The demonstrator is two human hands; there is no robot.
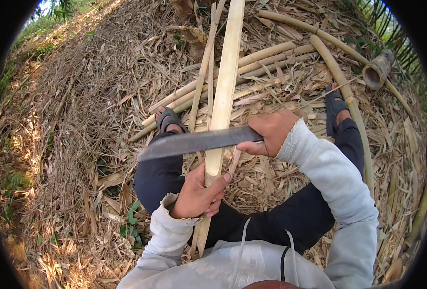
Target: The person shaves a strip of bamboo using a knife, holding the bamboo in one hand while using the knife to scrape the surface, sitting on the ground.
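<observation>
A long pale split bamboo strip (225, 82) runs from between my knees up to the top of the view. My left hand (197, 193) grips its lower part, thumb pressed on the flat face. My right hand (272, 131) holds the handle of a long grey knife (199, 142), whose blade lies crosswise over the strip and points left. Thin bamboo slivers (201, 82) lie beside the strip on its left. My legs in dark trousers spread to both sides, with sandalled feet (167, 120) on the litter.
Several long bamboo poles (266, 58) lie across the ground beyond the strip. A curved pole (350, 103) runs by my right foot. A short hollow bamboo section (378, 70) sits at the upper right. Dry leaves and grass cover the slope on the left.
</observation>
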